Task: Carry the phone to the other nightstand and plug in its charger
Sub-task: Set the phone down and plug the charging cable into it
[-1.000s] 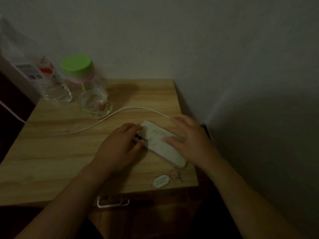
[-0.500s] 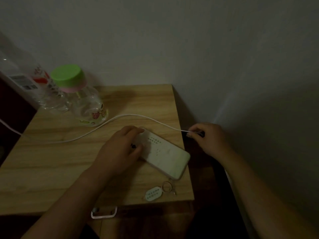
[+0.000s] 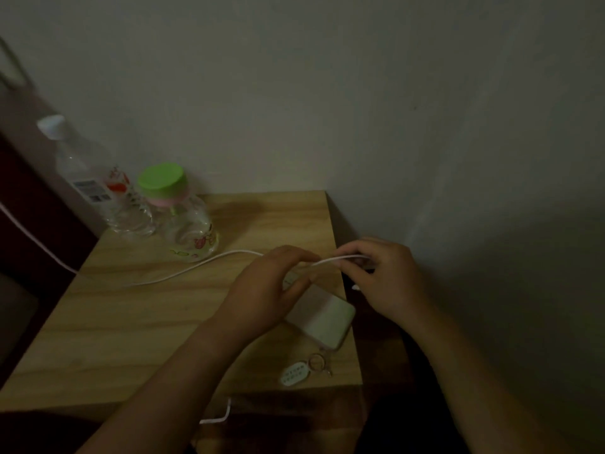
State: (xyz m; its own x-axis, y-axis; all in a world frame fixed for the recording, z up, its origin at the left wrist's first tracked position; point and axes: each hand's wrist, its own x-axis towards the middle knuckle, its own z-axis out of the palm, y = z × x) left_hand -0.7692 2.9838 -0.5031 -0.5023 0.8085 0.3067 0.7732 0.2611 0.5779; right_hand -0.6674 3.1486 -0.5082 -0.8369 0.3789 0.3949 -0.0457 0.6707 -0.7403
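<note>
A pale phone (image 3: pixel 322 317) lies flat near the right edge of the wooden nightstand (image 3: pixel 137 326). My left hand (image 3: pixel 262 296) rests over the phone's far end, hiding it, with the fingertips touching the white charger cable (image 3: pixel 209 262). That cable runs from the dark left side across the top. My right hand (image 3: pixel 383 280) pinches the cable's end just past the nightstand's right edge. The plug tip is hidden in my fingers.
A clear water bottle (image 3: pixel 98 188) and a clear bottle with a green lid (image 3: pixel 178 211) stand at the back left. A key ring with a white tag (image 3: pixel 302 371) lies at the front right corner. A grey wall (image 3: pixel 425 126) closes the back and right.
My right hand left the phone, reached off the right edge, took the cable's end and lifted it toward the left hand. The left hand's fingers rose to the cable. The phone stayed put.
</note>
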